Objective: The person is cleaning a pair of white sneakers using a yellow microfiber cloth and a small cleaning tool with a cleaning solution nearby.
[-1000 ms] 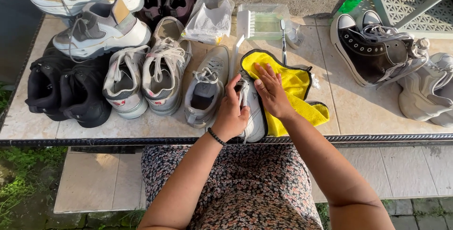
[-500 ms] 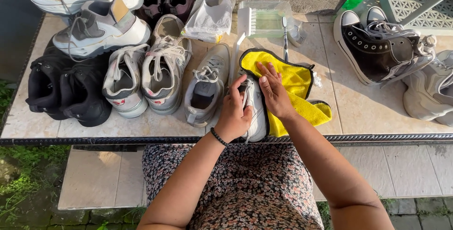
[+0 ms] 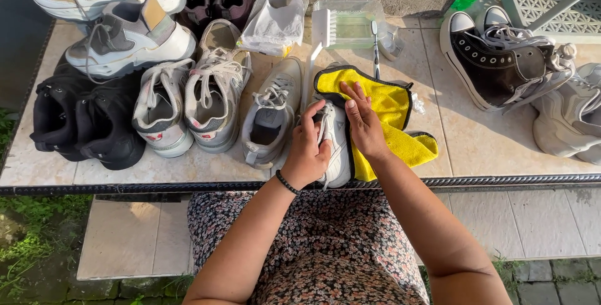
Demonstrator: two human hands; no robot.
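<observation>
White sneaker [image 3: 336, 148] lies at the tiled table's [image 3: 476, 142] near edge, long axis running twelve to six; left hand [image 3: 307, 155] curls around its nine o'clock side, gripping; right hand [image 3: 363, 123] rests flat, fingers spread, on the yellow cloth [image 3: 391, 108] at three o'clock; grey sneaker [image 3: 270, 117] crowds close at nine; brush [image 3: 320, 30] waits at twelve.

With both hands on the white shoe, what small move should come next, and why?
Probably wrap the yellow microfibre cloth around the white lace-up sneaker: the right hand presses the cloth against its side while the left hand steadies it.
</observation>
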